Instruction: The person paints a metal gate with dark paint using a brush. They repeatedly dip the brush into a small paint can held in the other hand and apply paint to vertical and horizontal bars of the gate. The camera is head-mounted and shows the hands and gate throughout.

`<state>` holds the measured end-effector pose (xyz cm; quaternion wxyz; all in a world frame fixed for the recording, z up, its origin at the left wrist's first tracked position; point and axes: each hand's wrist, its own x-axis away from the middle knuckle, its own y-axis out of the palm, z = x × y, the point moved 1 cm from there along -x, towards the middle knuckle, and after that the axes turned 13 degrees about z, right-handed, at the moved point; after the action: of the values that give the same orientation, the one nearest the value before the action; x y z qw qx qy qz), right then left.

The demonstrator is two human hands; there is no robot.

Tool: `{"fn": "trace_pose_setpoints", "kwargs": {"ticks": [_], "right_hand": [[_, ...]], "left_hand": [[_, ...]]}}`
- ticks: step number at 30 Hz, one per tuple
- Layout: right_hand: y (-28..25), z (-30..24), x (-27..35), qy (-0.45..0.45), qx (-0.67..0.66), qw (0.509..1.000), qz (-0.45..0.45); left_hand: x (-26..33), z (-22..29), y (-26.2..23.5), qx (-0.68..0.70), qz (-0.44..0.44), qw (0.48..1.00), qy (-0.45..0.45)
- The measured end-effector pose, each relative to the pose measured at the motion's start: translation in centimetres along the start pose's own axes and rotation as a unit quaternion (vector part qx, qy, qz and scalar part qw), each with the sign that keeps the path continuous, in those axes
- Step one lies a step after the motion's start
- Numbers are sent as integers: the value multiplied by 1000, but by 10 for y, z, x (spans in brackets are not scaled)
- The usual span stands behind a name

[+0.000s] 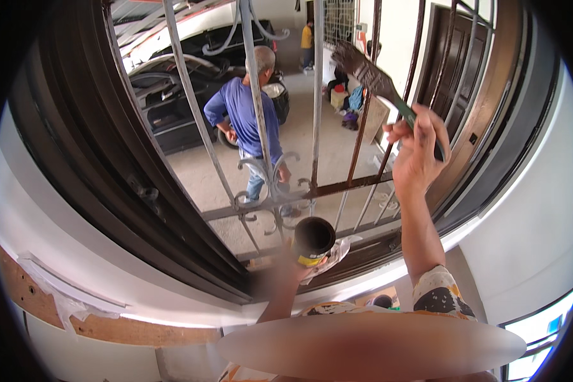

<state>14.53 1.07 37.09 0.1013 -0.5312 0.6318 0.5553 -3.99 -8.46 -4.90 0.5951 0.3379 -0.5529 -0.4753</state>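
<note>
My right hand [419,156] is raised at the right, fingers closed round the green handle of a paintbrush [372,77]. The brush's wide bristles are coated dark brown and point up and left, close to the bars of a metal window grille [318,95]. Lower down, near the middle, my left hand [302,266] grips a paint can [314,235] from below. Its mouth faces me and looks dark inside; a yellow label shows on its side. A crumpled whitish cloth or paper [336,256] hangs beside the can. Blur hides part of the left hand.
Bars on the right are dark brown; those on the left are pale grey with scrolls. A dark window frame [191,242] surrounds the grille. Beyond it are a person in a blue shirt [245,114], dark vehicles [172,102], and a person in yellow [307,39].
</note>
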Motion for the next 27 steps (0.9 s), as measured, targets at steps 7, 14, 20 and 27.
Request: {"fn": "trace_pose_setpoints", "kwargs": {"ticks": [7,14,20,27], "right_hand": [[55,-15,-63,-147,60,986,-47],[77,-18,-84,-190,60,979,-44],[90,-18,-75,-85,97,989,-66],[35,-7,-21,-40,203,965,-159]], "left_hand": [[-7,5,-7,-58,-19,998,-5],[-4,8,-2,60,-74,991,-92],[-4,9,-3,51,-86,992,-79],[-3,9,-5,53,-30,996,-65]]}}
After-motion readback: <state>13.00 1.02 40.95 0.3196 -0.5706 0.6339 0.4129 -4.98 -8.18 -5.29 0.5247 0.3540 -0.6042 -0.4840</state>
